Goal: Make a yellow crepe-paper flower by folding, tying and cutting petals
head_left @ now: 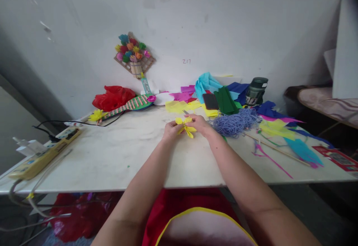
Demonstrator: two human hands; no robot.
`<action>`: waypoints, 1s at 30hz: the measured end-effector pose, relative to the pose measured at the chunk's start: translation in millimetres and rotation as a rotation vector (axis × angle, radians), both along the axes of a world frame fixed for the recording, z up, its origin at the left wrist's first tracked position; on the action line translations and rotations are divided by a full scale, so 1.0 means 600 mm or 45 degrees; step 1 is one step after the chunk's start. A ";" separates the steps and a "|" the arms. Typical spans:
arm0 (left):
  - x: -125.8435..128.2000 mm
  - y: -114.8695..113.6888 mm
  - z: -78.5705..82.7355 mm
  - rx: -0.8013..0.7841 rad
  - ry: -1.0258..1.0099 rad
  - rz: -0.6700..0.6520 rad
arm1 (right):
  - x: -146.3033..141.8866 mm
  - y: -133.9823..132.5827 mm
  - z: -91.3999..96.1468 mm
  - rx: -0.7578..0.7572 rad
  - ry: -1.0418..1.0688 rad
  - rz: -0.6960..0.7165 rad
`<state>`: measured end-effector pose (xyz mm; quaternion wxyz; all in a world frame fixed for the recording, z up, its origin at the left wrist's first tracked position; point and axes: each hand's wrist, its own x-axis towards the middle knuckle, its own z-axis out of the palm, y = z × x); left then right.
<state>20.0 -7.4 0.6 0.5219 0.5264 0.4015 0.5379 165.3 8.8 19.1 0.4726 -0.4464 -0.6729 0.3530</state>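
Note:
A yellow paper flower [189, 131] with several spread petals is held between my two hands over the middle of the white table. My left hand [171, 130] grips its left side with closed fingers. My right hand [199, 123] pinches it from the right, near the flower's centre. Just beyond my fingers the pointed metal tips of scissors [185, 112] show; the rest is hidden, so I cannot tell whether the right hand touches them. Yellow paper [179, 106] lies behind the hands, and a tangle of purple-blue string [233, 123] sits right of my right hand.
A power strip [46, 154] with cables lies along the left side. At the back are a red plastic bag [113, 97], a green striped guitar-shaped craft [137, 103], a phone [210, 101], dark green paper [226, 100] and a green jar [256, 90]. A thin stick [276, 149] lies right.

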 end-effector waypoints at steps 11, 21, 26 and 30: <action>0.001 0.001 -0.005 -0.116 -0.210 0.008 | 0.002 0.004 0.007 0.734 -0.614 -0.037; -0.018 0.011 -0.003 -0.254 -0.165 0.051 | -0.003 -0.020 0.025 1.089 -0.995 -0.119; -0.025 0.006 0.006 -0.298 -0.103 0.033 | -0.014 -0.031 0.027 1.212 -1.098 -0.042; -0.024 0.002 0.007 -0.225 0.005 0.084 | -0.020 -0.035 0.025 1.241 -1.124 -0.002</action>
